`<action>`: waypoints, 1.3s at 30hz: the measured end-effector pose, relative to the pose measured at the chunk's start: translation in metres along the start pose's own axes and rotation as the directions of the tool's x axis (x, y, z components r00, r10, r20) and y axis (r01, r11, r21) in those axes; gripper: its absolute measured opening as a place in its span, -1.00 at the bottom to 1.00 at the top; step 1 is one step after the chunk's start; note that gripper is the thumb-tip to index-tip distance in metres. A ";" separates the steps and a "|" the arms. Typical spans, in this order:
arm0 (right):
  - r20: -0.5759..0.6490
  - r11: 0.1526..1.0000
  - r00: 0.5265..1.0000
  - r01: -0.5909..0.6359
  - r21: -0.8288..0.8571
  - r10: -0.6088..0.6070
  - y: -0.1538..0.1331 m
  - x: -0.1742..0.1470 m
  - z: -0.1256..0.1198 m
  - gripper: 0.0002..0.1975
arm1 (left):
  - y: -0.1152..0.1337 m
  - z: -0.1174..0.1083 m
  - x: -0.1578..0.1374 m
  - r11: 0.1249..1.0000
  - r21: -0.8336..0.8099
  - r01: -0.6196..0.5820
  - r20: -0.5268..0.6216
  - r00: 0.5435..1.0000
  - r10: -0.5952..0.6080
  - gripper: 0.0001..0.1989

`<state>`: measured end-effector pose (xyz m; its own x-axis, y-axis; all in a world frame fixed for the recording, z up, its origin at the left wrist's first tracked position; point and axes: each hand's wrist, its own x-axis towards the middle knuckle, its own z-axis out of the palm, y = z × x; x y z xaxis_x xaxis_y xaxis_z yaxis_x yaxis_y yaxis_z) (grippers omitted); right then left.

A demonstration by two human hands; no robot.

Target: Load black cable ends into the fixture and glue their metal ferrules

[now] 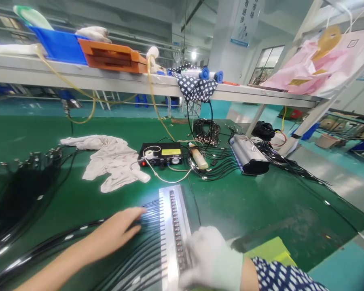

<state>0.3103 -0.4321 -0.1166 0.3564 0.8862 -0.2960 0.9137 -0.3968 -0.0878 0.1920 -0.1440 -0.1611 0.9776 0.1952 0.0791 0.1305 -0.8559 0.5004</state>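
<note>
A long metal fixture (pixel 167 226) lies on the green work table, with a row of small connector ends in its slot. Several thin black cables (pixel 139 252) run into the slots along its left side. My bare left hand (pixel 123 226) hovers by the upper cables, fingers stretched out and thumb apart, with nothing visible in it. Wearing a white glove, my right hand (pixel 210 254) is at the fixture's lower right side. It is smeared by motion, and its fingertips are partly hidden, so I cannot see whether it holds anything.
Behind the fixture stand a black control box (pixel 160 154), a bottle (pixel 198 157) and a silver machine (pixel 248 153) with cables. A white cloth (pixel 112 161) lies left of the box. Black cable bundles (pixel 21 190) cover the left side. A shelf (pixel 118 79) crosses above.
</note>
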 end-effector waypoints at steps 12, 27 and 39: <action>-0.762 0.893 0.542 0.437 -0.105 -0.355 0.030 0.007 -0.094 -0.69 | -0.004 0.064 0.105 0.979 -0.174 0.109 -0.093 0.988 -0.127 -0.82; -0.176 0.802 0.906 -0.234 0.550 0.385 0.156 0.333 -0.189 -0.53 | 0.003 0.074 0.110 0.970 -0.195 0.142 -0.146 0.974 -0.172 -0.73; -0.422 0.763 0.880 0.117 0.636 0.217 0.111 0.196 -0.127 -0.64 | -0.033 -0.005 0.038 0.981 -0.163 0.107 0.101 0.991 -0.092 -0.12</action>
<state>0.5068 -0.2721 -0.0634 0.5945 0.7947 0.1221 0.6143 -0.3510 -0.7067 0.2241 -0.1059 -0.1706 0.9731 0.2236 -0.0545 0.2060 -0.7403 0.6399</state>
